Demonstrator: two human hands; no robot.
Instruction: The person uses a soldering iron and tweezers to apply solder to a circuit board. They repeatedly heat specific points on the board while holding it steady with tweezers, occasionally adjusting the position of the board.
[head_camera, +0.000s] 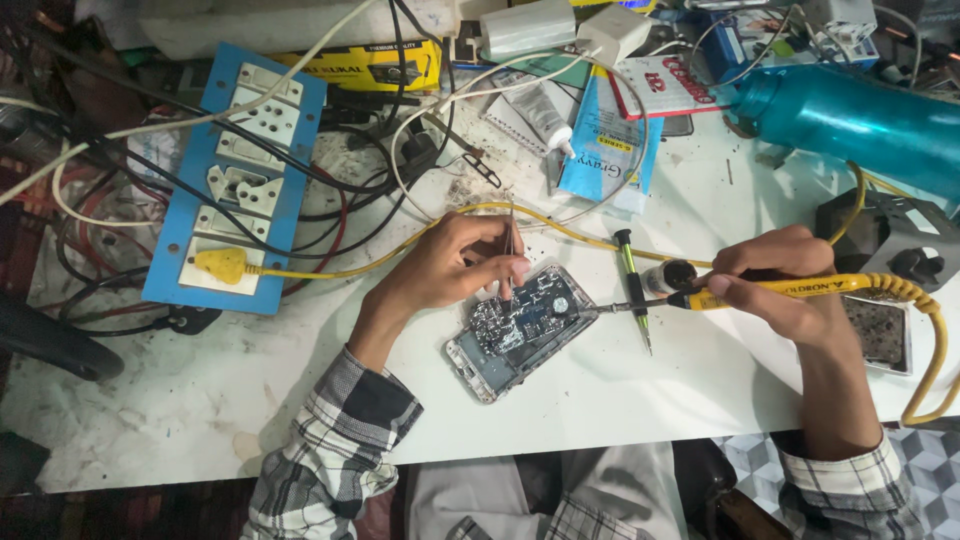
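The left hand (445, 265) is pinching tweezers (509, 250) closed, tips down on the opened phone (520, 330) lying mid-table (600, 390). The right hand (790, 285) is gripping the yellow soldering iron (770, 290) (tip at the phone's edge); keeping both wrists braced should be steadying the joint.

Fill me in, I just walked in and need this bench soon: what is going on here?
A person is working on an opened phone lying on the white table. The left hand holds thin tweezers upright, tips down on the phone's board. The right hand holds a yellow soldering iron, its tip at the phone's edge. A small screwdriver lies beside the phone, and a blue switchboard sits to the left.
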